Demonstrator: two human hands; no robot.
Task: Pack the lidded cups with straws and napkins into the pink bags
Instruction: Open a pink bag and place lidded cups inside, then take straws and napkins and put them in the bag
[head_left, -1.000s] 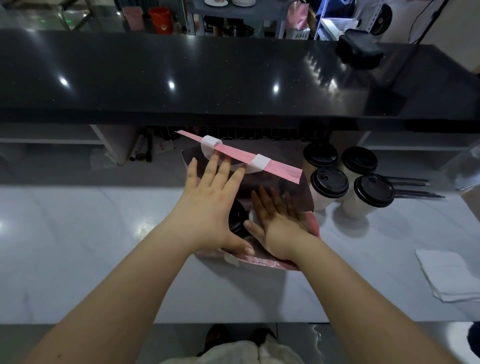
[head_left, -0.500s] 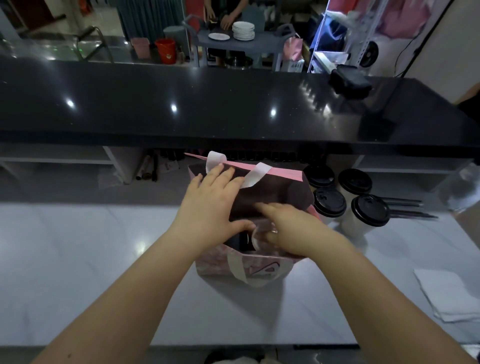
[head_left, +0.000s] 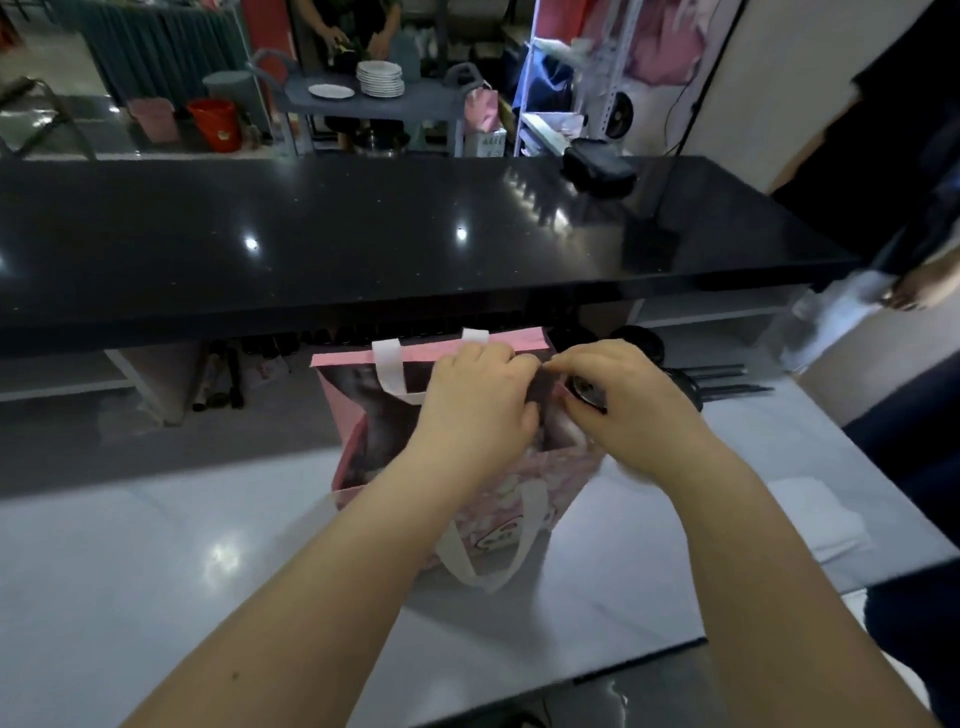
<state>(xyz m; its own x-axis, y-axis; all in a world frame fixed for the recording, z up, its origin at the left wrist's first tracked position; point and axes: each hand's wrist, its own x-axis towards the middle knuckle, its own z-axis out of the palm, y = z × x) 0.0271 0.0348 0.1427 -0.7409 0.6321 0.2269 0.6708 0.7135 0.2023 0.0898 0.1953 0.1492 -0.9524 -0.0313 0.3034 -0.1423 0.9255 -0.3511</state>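
While my left hand (head_left: 478, 400) and right hand (head_left: 623, 405), close together, pinch the mouth of the pink bag (head_left: 363, 431) upright on the tabletop (head_left: 156, 571), lidded cups (head_left: 641, 340), straws (head_left: 727, 387) and napkins (head_left: 810, 514) lie unpacked right of the bag; its contents are hidden.

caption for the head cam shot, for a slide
Over an upright pink bag on the white counter, left hand and right hand curl at its open mouth, black-lidded cups behind.

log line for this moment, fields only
stage: packing | pink bag: upright on counter | left hand, right hand: curled at bag mouth, hold unclear
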